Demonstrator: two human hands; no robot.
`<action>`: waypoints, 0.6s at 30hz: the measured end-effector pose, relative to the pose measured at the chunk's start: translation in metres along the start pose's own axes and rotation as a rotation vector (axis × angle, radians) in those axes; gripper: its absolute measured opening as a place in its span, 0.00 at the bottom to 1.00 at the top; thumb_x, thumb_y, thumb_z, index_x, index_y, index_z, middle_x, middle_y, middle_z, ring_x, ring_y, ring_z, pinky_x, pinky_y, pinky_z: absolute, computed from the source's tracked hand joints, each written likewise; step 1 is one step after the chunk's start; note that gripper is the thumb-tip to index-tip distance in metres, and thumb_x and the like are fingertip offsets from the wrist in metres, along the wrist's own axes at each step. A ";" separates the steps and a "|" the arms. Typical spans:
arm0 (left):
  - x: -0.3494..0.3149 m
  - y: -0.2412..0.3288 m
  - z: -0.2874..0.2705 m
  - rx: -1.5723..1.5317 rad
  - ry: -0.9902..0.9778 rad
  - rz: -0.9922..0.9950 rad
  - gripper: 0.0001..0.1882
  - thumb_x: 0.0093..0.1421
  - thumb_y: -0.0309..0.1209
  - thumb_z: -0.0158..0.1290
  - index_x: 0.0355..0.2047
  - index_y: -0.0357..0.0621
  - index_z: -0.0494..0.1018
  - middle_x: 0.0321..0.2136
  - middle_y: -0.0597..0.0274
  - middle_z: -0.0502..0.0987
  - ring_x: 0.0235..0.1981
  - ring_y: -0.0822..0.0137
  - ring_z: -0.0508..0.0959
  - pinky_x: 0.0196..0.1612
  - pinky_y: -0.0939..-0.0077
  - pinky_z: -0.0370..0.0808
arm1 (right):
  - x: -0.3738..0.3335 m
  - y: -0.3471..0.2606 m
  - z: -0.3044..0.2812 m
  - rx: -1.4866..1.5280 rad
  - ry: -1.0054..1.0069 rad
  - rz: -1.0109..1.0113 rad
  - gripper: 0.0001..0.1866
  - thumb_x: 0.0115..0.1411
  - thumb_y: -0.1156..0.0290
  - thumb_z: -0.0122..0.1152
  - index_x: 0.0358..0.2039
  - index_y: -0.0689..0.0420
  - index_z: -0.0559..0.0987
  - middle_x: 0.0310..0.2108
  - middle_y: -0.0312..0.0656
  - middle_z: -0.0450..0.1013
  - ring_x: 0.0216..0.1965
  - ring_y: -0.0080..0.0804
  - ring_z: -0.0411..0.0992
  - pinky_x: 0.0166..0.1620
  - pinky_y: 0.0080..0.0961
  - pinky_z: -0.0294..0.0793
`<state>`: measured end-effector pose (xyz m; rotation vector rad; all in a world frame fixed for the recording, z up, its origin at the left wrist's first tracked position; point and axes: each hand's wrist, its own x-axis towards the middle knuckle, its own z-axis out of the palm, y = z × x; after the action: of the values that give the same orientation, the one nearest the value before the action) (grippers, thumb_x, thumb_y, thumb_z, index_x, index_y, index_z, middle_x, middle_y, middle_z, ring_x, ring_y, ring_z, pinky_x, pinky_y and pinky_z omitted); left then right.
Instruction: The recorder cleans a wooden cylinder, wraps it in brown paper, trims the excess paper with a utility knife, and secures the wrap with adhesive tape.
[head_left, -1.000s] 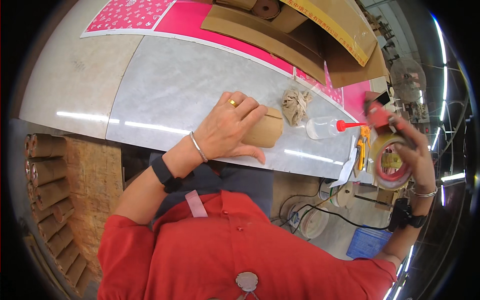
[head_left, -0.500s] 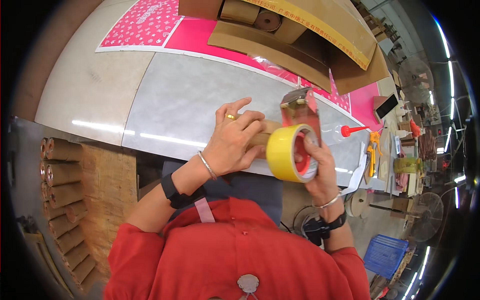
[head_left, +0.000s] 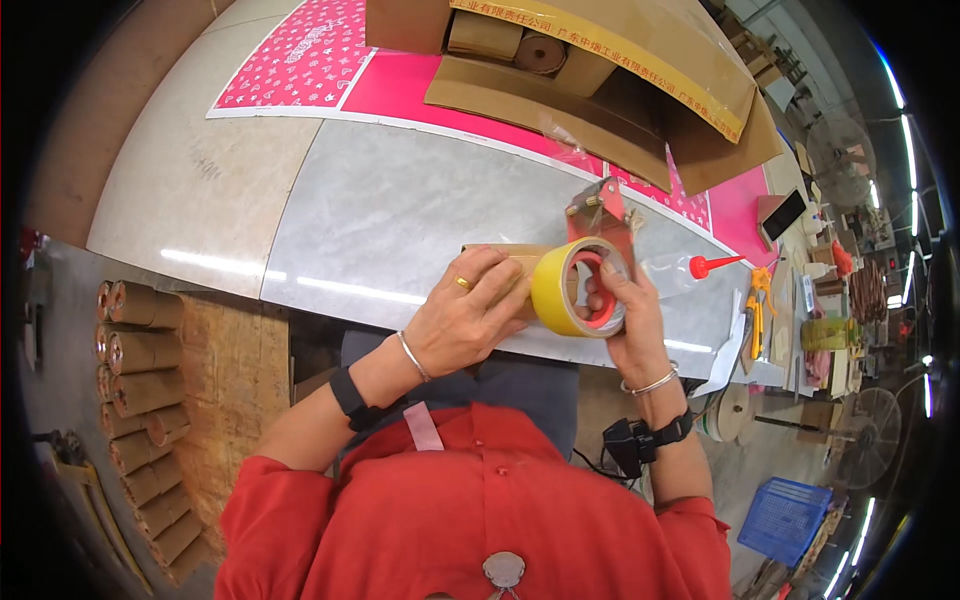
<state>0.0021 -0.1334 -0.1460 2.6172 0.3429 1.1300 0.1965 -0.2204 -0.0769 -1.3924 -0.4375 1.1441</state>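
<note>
My right hand [head_left: 638, 318] grips a red tape dispenser [head_left: 606, 228], fingers curled through the centre of its yellow tape roll [head_left: 552, 292]. The dispenser's metal head points away from me, over the grey tabletop. Left of it, my left hand [head_left: 468, 318] is closed over a brown paper-wrapped roll [head_left: 528, 257] at the table's near edge. Most of that roll is hidden behind the hand and the tape. Just right of the dispenser lies a clear bottle with a red nozzle [head_left: 708, 267].
An open cardboard box [head_left: 560, 105] holding brown rolls stands on pink printed sheets [head_left: 410, 85] at the far side. Brown wrapped rolls [head_left: 145, 352] are stacked at lower left. A yellow-handled tool [head_left: 757, 308] and a phone [head_left: 783, 215] lie at right; a blue crate [head_left: 785, 518] sits below.
My left hand's raised, spread fingers have come down around the brown roll. The dispenser and tape have shifted slightly away from me. The whole view has moved a little.
</note>
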 end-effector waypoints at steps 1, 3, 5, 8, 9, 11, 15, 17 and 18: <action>0.001 -0.001 0.002 -0.003 0.000 0.001 0.29 0.43 0.34 0.65 0.45 0.34 0.72 0.51 0.50 0.67 0.51 0.48 0.67 0.52 0.54 0.68 | 0.000 -0.005 -0.003 -0.089 0.004 -0.028 0.19 0.61 0.70 0.57 0.52 0.59 0.70 0.29 0.35 0.68 0.26 0.18 0.65 0.25 0.17 0.71; 0.005 -0.003 0.005 0.032 0.073 -0.013 0.29 0.43 0.34 0.66 0.44 0.33 0.72 0.48 0.50 0.70 0.49 0.48 0.69 0.51 0.56 0.70 | 0.000 -0.019 -0.005 -0.230 0.022 -0.096 0.21 0.61 0.70 0.57 0.54 0.59 0.69 0.29 0.34 0.68 0.26 0.17 0.65 0.25 0.17 0.70; 0.006 -0.002 0.010 0.032 0.121 -0.036 0.28 0.43 0.34 0.66 0.44 0.33 0.72 0.46 0.51 0.71 0.48 0.49 0.70 0.50 0.57 0.70 | -0.007 -0.036 -0.005 -0.479 0.049 -0.169 0.27 0.59 0.71 0.58 0.59 0.56 0.67 0.31 0.34 0.70 0.28 0.14 0.66 0.24 0.14 0.67; 0.004 -0.003 0.016 0.023 0.184 -0.062 0.27 0.43 0.35 0.66 0.42 0.34 0.73 0.45 0.52 0.72 0.46 0.50 0.71 0.49 0.59 0.71 | -0.022 -0.048 -0.005 -0.803 0.030 -0.173 0.27 0.58 0.72 0.58 0.59 0.56 0.67 0.33 0.35 0.72 0.29 0.15 0.67 0.27 0.14 0.66; 0.003 -0.003 0.017 0.017 0.198 -0.067 0.27 0.43 0.36 0.66 0.42 0.34 0.73 0.44 0.52 0.72 0.46 0.51 0.71 0.49 0.59 0.71 | -0.028 -0.051 -0.001 -0.910 0.045 -0.155 0.28 0.57 0.74 0.59 0.60 0.55 0.67 0.39 0.38 0.74 0.32 0.19 0.68 0.35 0.17 0.68; 0.003 -0.005 0.015 0.005 0.203 -0.077 0.27 0.43 0.36 0.67 0.42 0.35 0.73 0.45 0.53 0.72 0.46 0.52 0.71 0.49 0.60 0.71 | -0.037 -0.046 0.003 -0.931 0.032 -0.209 0.28 0.57 0.75 0.59 0.59 0.56 0.67 0.41 0.39 0.74 0.34 0.22 0.69 0.40 0.19 0.69; 0.003 -0.004 0.012 0.024 0.222 -0.094 0.26 0.43 0.36 0.65 0.42 0.36 0.73 0.42 0.50 0.72 0.45 0.54 0.71 0.47 0.61 0.68 | -0.053 -0.044 0.004 -0.995 0.013 -0.255 0.29 0.56 0.77 0.59 0.59 0.58 0.67 0.47 0.43 0.72 0.43 0.26 0.70 0.49 0.23 0.68; 0.000 -0.003 0.015 0.032 0.223 -0.105 0.27 0.42 0.37 0.66 0.42 0.39 0.74 0.43 0.54 0.71 0.45 0.55 0.70 0.47 0.63 0.67 | -0.059 -0.042 0.003 -1.018 0.015 -0.238 0.29 0.56 0.77 0.59 0.59 0.58 0.67 0.48 0.44 0.72 0.44 0.26 0.70 0.49 0.23 0.68; -0.001 -0.002 0.017 0.043 0.223 -0.114 0.28 0.41 0.38 0.67 0.42 0.42 0.74 0.44 0.57 0.70 0.45 0.57 0.70 0.47 0.64 0.66 | -0.061 -0.040 0.002 -1.022 0.013 -0.264 0.29 0.56 0.77 0.59 0.59 0.58 0.67 0.49 0.45 0.71 0.45 0.29 0.71 0.49 0.24 0.68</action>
<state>0.0138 -0.1342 -0.1588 2.4751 0.5599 1.3916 0.1825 -0.2613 -0.0177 -2.1104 -1.2700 0.6810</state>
